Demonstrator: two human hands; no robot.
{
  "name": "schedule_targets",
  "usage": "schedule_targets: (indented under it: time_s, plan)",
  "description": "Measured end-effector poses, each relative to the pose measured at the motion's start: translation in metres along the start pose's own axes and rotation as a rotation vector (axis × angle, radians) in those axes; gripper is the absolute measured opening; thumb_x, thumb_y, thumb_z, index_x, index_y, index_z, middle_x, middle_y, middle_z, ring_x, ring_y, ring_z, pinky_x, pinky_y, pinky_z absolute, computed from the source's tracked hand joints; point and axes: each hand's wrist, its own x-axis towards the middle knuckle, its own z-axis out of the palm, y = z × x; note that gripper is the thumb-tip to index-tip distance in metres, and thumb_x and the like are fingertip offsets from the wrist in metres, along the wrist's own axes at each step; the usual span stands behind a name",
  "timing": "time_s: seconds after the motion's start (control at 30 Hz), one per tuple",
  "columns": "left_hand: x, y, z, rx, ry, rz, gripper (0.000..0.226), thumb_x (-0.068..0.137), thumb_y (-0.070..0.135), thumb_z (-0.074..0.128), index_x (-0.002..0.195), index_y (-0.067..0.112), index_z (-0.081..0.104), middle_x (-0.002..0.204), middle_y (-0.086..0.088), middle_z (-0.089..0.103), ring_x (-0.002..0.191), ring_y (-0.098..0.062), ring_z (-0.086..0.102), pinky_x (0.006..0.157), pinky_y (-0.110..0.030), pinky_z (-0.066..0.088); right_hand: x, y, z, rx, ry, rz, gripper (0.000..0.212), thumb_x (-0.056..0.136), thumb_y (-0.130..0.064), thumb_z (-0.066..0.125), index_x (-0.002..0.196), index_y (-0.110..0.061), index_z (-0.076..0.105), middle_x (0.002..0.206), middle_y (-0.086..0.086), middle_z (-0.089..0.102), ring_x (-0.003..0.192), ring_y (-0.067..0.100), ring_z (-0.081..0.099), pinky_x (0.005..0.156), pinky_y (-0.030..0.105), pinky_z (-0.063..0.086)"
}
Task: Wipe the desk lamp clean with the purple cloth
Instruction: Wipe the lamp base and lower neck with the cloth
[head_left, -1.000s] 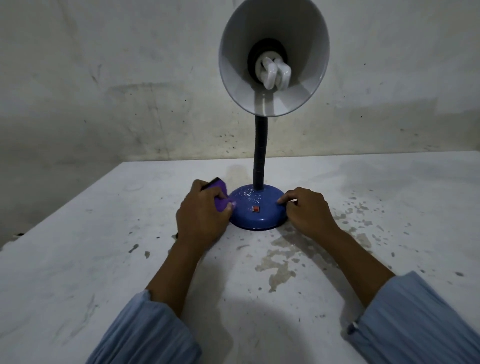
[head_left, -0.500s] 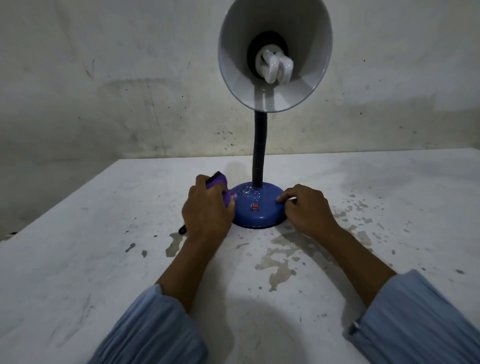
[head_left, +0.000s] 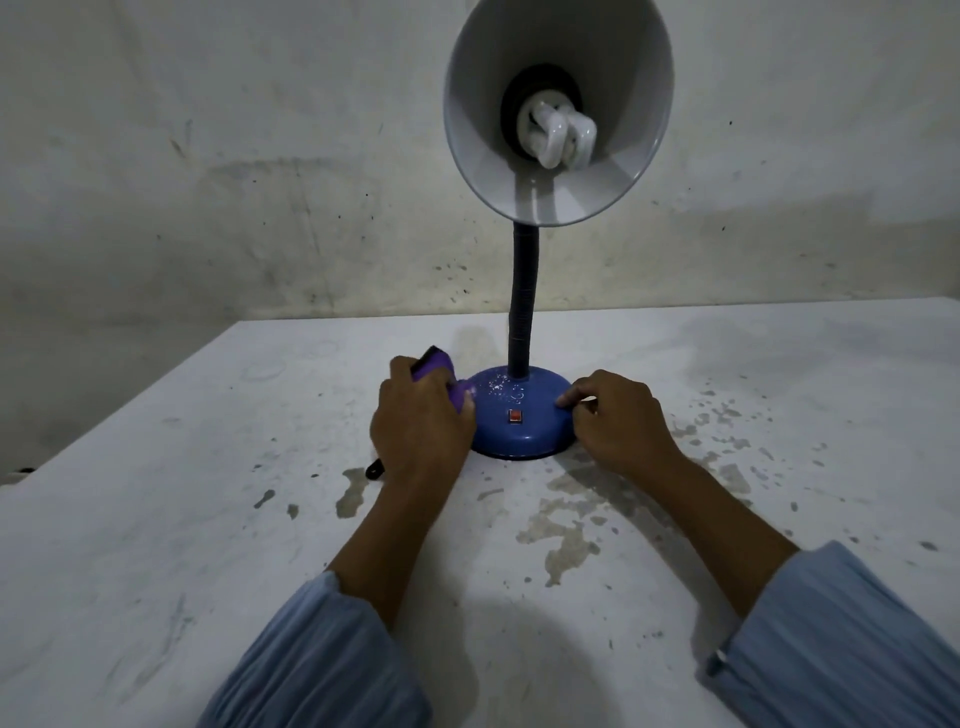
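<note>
- The desk lamp (head_left: 521, 291) stands upright on the white table (head_left: 156, 519), its blue base (head_left: 519, 423) in the middle, the black flexible neck (head_left: 522, 317) rising to the grey shade (head_left: 558, 111) that faces me.
- Compared with one second ago, my left hand (head_left: 418, 428) has slid a little up and onto the left side of the base, and the purple cloth (head_left: 441, 379) shows more above my fingers. I judge the wiping of the base is in progress; the white specks (head_left: 501, 388) near the neck are not yet cleaned.
- A small dark thing (head_left: 375, 470) now shows beside my left wrist; I cannot tell what it is.
- My left hand is closed around the purple cloth, knuckles up, pressing it to the base.
- My right hand (head_left: 615, 418) has not moved: curled fingers rest on the right rim, gripping nothing, only steadying the lamp.
</note>
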Motion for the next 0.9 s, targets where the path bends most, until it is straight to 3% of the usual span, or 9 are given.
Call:
schedule_targets:
  time_s: [0.13,0.23,0.47,0.6,0.7,0.77,0.9]
  plan:
    - [-0.006,0.005,-0.004,-0.18,-0.032,0.211,0.038,0.08,0.042,0.066,0.109,0.018,0.061,0.12,-0.004,0.05,0.103,-0.015,0.05,0.08,-0.019,0.037,0.0,-0.001,0.001,-0.016,0.008,0.0,0.022,0.085,-0.004,0.053,0.087,-0.018,0.07,0.099,-0.001,0.069,0.078,0.006,0.053,0.08,0.023,0.043]
    - [-0.012,0.019,0.004,-0.184,-0.093,0.332,0.037,0.079,0.044,0.066,0.107,0.018,0.064,0.121,-0.004,0.051,0.103,-0.016,0.051,0.081,-0.019,0.039,0.0,-0.002,0.0,-0.046,-0.007,-0.001,0.02,0.087,-0.006,0.055,0.092,-0.017,0.071,0.103,0.001,0.068,0.08,0.007,0.051,0.083,0.024,0.041]
    - [-0.003,0.004,0.006,0.029,-0.017,0.077,0.037,0.083,0.044,0.062,0.109,0.018,0.063,0.123,-0.004,0.048,0.1,-0.019,0.053,0.075,-0.025,0.041,-0.003,-0.005,-0.003,-0.016,-0.005,-0.018,0.022,0.083,-0.003,0.053,0.089,-0.016,0.071,0.101,0.0,0.068,0.091,0.016,0.061,0.088,0.033,0.048]
    - [-0.008,0.003,0.001,-0.117,0.026,0.184,0.036,0.081,0.043,0.065,0.108,0.018,0.063,0.121,-0.004,0.05,0.102,-0.017,0.052,0.077,-0.02,0.038,-0.003,-0.004,-0.002,-0.037,-0.003,-0.019,0.021,0.084,-0.004,0.055,0.09,-0.016,0.071,0.101,0.0,0.068,0.09,0.016,0.061,0.087,0.03,0.047]
    - [-0.011,0.012,0.006,-0.121,-0.078,0.313,0.036,0.08,0.044,0.066,0.107,0.02,0.064,0.12,-0.002,0.051,0.101,-0.015,0.052,0.078,-0.019,0.04,-0.003,-0.004,-0.002,-0.063,-0.009,-0.02,0.02,0.085,-0.006,0.055,0.092,-0.016,0.071,0.102,0.001,0.068,0.09,0.015,0.06,0.085,0.028,0.045]
    - [-0.007,0.014,0.009,-0.077,-0.111,0.212,0.036,0.081,0.044,0.065,0.109,0.022,0.063,0.121,-0.002,0.049,0.1,-0.017,0.053,0.078,-0.025,0.044,-0.004,-0.004,-0.002,-0.057,-0.014,-0.019,0.02,0.084,-0.006,0.055,0.092,-0.016,0.071,0.103,0.0,0.068,0.091,0.016,0.061,0.086,0.029,0.046]
    - [-0.004,0.005,0.005,0.091,-0.011,0.082,0.036,0.083,0.042,0.063,0.11,0.019,0.061,0.123,-0.005,0.049,0.1,-0.019,0.053,0.075,-0.027,0.044,-0.004,-0.004,-0.002,-0.028,-0.022,-0.014,0.021,0.082,-0.005,0.056,0.092,-0.016,0.07,0.103,-0.001,0.068,0.094,0.018,0.062,0.09,0.035,0.049]
